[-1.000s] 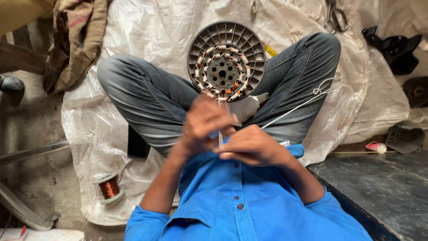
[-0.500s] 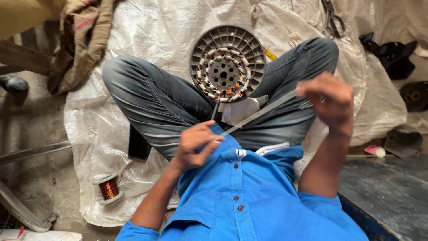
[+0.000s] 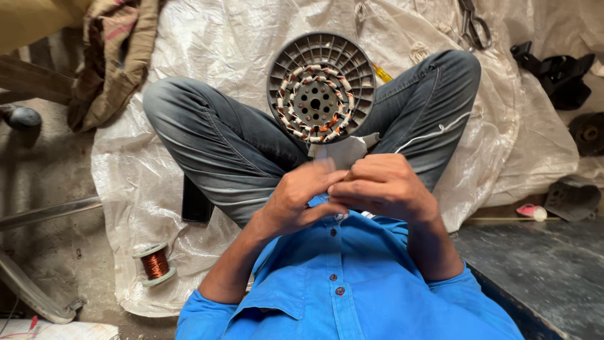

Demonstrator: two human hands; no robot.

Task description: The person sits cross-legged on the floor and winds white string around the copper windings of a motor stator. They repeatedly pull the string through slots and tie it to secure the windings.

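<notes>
I see the motor stator (image 3: 321, 88) w/ its copper windings propped on edge betw. the crossed legs, face tipped up toward the camera, prob. so the slots stay readable while both hands work just below it. Everything else I place off that stator.

Left hand (image 3: 296, 198) sits directly below the stator, fingers curled in, pinching something small vs. the right hand; I can't make out the item itself. Right hand (image 3: 384, 186) is below and slightly right of the stator, closed in a loose fist, fingertips meeting the left's. A white strip (image 3: 434, 133) runs from near the hands up over the right-side knee, right of the stator; looks like insulating sleeve or paper, can't tell which. Held taut-ish, I'd judge, to keep it from kinking.

A white paper piece (image 3: 340, 151) lies just under the stator, touching its lower rim.

Copper wire spool (image 3: 155, 264) stands well below-left of the stator on the plastic sheet (image 3: 207, 38). Scissors (image 3: 472, 25) lie up-right of the stator. Dark motor parts (image 3: 560, 69) sit far right, off the sheet.
</notes>
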